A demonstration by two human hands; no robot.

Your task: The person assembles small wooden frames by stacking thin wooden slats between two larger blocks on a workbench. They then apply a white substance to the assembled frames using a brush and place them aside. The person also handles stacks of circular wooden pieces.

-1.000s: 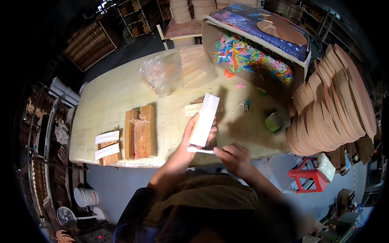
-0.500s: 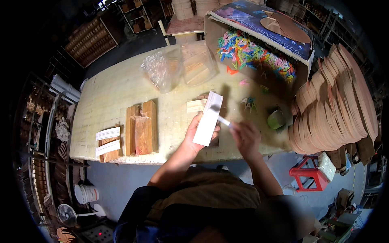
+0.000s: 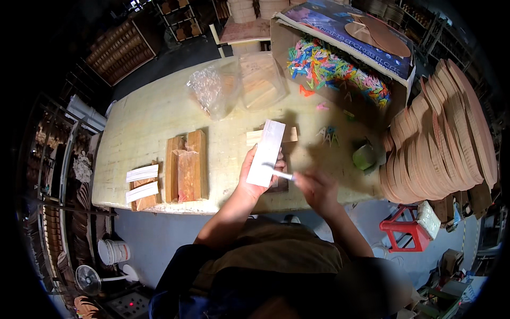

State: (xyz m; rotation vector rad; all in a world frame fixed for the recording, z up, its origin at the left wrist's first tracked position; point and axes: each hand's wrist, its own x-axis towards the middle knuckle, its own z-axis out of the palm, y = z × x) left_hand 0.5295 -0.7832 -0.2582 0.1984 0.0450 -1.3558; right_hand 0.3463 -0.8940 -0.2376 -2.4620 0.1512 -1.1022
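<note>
My left hand (image 3: 249,167) is closed around a pale, flat rectangular strip (image 3: 268,151), held tilted above the table. In my right hand (image 3: 317,190) is a slim, light-coloured brush-like tool (image 3: 284,174); its tip meets the lower right part of the strip's face. Which kind of tip it has is too small to tell. Beneath the strip lie light wooden pieces (image 3: 289,134) and a darker block (image 3: 280,185), partly hidden. Right of my right hand stands a green cup-like container (image 3: 363,157).
Wooden blocks (image 3: 197,165) and pale strips on a smaller block (image 3: 142,190) lie left on the table (image 3: 127,122). Clear plastic bags (image 3: 260,80) lie farther back. A carton (image 3: 340,32) of coloured clips and stacked curved wooden pieces (image 3: 435,138) stand right; a red stool (image 3: 406,228) is below.
The strip has shifted slightly left and tilts less. My right hand has moved left and down, and the tool's tip has travelled from the strip's right edge onto its lower face.
</note>
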